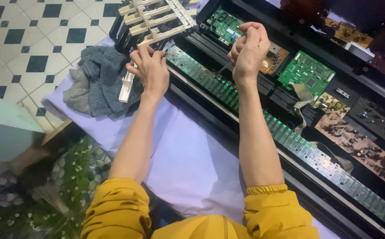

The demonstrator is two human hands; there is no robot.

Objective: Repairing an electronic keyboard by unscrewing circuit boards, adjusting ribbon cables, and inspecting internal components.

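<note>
The right hand (249, 51) grips a screwdriver (224, 67) closed, tip on the long contact strip (210, 79); keep it upright. At nine o'clock, left hand (150, 68) fingers pinch white keys (157, 20).

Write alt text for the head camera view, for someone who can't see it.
A person's right hand drives a screwdriver into an opened electronic keyboard with green circuit boards. The left hand touches a detached white key block beside a grey cloth.

Worktop (192, 163) under pale lilac cloth; opened keyboard chassis (316, 146) across right, grey towel (97, 79) far left.
</note>
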